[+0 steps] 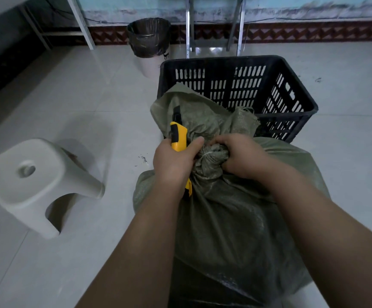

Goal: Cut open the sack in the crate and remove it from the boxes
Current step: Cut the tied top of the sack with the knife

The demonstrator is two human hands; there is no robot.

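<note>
A bulging grey-green woven sack (229, 218) fills the near middle of the view, its neck bunched and tied with pale string. My left hand (174, 163) is closed around a yellow and black utility knife (178, 135), tip pointing away from me, beside the sack's neck. My right hand (238, 154) grips the tied neck from the right. The loose top of the sack flops against a black slotted plastic crate (291, 85) just beyond. What the sack sits in is hidden beneath it.
A white plastic stool (36, 183) stands on the pale tiled floor at the left. A white bin lined with a black bag (149, 38) sits behind the crate. Metal table legs (80, 21) and a metal frame (214, 25) stand along the back wall.
</note>
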